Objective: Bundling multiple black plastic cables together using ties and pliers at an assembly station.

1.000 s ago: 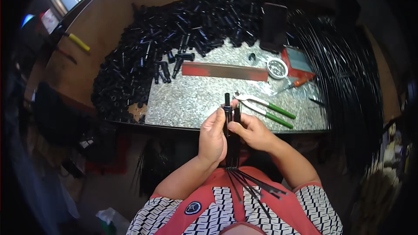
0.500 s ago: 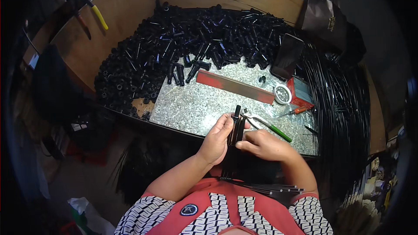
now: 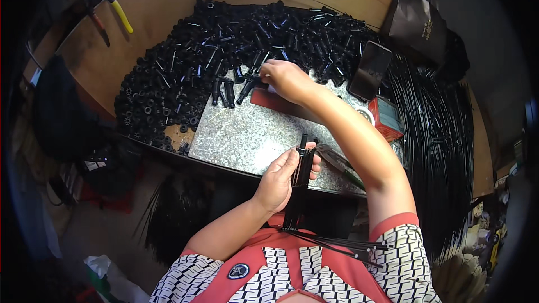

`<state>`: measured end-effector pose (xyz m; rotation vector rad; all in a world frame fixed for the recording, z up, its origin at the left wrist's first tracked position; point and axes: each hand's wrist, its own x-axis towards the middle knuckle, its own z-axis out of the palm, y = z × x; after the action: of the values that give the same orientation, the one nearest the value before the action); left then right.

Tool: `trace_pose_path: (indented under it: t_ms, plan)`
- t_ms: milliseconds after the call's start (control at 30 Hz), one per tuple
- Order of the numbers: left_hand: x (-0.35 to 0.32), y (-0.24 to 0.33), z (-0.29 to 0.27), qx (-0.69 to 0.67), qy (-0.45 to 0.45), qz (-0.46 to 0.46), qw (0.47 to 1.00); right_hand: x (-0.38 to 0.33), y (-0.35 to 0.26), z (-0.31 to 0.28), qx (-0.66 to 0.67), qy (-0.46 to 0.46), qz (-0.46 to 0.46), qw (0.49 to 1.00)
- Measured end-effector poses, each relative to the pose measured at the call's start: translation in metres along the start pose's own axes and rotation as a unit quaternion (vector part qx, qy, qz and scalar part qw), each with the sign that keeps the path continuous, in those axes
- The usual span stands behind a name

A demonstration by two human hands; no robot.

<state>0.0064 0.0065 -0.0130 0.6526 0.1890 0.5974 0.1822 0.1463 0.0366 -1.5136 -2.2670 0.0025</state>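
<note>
My left hand is closed round a bundle of thin black rods, held upright at the table's front edge. A short black tube sticks up from the top of that bundle. My right hand is out over the table with its fingers curled at the near edge of a heap of black plastic tubular parts. Beside its fingertips lies a black T-shaped part. Whatever is between those fingers is hidden. Under this hand is a red bar, partly covered by the forearm.
Green-handled pliers lie near my left hand. Farther right are a white cup, a red box, a phone and a dark paper bag. Long black rods hang over the right side. Wooden walls enclose the heap.
My right hand has left the rod bundle and moved forward and left to the heap's near edge. My left hand still holds the bundle in about the same place.
</note>
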Motion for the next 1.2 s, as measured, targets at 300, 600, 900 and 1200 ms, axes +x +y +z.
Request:
trace_pose_path:
  t_ms: [300,600,900,1200]
  plan:
    - [0.0,0.006,0.001,0.011,0.006,-0.002,1.0,0.003,-0.006,0.0,-0.097,-0.029,0.092,0.991]
    - [-0.003,-0.001,0.008,0.041,-0.003,0.01,0.999,-0.088,-0.064,-0.097,0.408,-0.075,0.307,0.857]
    - [-0.004,-0.005,0.015,0.064,0.008,0.005,0.998,-0.115,-0.092,-0.103,0.405,-0.087,0.27,0.869]
    - [-0.006,-0.008,0.017,0.089,-0.004,0.019,0.996,-0.124,-0.1,-0.1,0.295,0.01,0.245,0.924]
